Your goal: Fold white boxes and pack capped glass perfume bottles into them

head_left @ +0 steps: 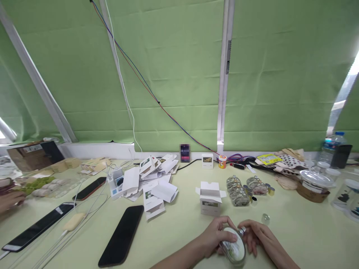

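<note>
My left hand [217,236] is closed around an oval glass perfume bottle [237,249] with a pale front, its thumb pressed across the face. The bottle tilts, its silver neck toward the upper right. At that neck the fingers of my right hand [259,235] are bent and touching it; what lies under the fingertips is partly hidden. Just beyond stands an open white box [210,203] with its flaps up. A small clear cap [266,218] lies to the right of it. Several similar glass bottles [238,191] lie in a row behind, with small gold caps [270,191] beside them.
Flattened white cartons [157,186] are heaped left of centre. Phones [122,235], white cables and a power bank [74,222] lie to the left. Another person's hand [11,200] is at the far left. Plastic tubs [316,181] and a water bottle [336,144] stand at the right.
</note>
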`<state>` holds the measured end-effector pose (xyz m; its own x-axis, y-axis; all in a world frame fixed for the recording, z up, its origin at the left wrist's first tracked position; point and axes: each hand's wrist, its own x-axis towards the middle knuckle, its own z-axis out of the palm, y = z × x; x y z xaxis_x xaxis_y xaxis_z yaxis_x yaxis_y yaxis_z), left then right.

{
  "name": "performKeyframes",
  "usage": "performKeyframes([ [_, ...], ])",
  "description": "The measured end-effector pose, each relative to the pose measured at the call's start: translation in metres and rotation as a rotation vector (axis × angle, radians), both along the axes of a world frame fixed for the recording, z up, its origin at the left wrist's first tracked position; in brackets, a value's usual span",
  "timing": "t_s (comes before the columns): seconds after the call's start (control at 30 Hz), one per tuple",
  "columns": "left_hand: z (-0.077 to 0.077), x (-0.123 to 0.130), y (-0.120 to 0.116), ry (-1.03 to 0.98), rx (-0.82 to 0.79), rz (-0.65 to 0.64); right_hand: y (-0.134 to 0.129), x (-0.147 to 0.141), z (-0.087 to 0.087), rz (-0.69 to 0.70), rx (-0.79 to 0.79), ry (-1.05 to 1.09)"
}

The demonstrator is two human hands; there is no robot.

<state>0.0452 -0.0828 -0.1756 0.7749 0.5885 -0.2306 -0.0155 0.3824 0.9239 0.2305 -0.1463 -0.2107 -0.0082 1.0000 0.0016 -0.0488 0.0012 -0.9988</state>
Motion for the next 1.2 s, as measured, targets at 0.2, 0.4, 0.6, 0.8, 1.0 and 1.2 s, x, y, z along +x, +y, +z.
performKeyframes([
  [0.2, -0.001, -0.001, 0.002, 0.002, -0.021, 0.012, -0.006, 0.002, 0.024, -0.06, 0.119, -0.052],
  [0.4, 0.0, -0.001, -0.001, 0.023, 0.006, -0.03, -0.004, -0.001, 0.02, 0.006, 0.012, -0.057],
  [0.6, 0.003, -0.002, -0.004, 0.055, 0.06, -0.056, -0.001, -0.001, 0.007, 0.043, -0.059, -0.029],
  [0.8, -0.003, -0.002, -0.002, 0.088, 0.091, -0.084, 0.001, -0.002, -0.004, 0.091, -0.1, -0.043],
  [1.0, 0.0, -0.001, -0.001, 0.074, 0.075, -0.087, 0.003, -0.004, -0.016, 0.059, -0.135, -0.086],
  [1.2, 0.001, -0.001, 0.001, 0.014, 0.015, -0.02, -0.004, -0.001, 0.013, -0.015, 0.046, -0.027],
])
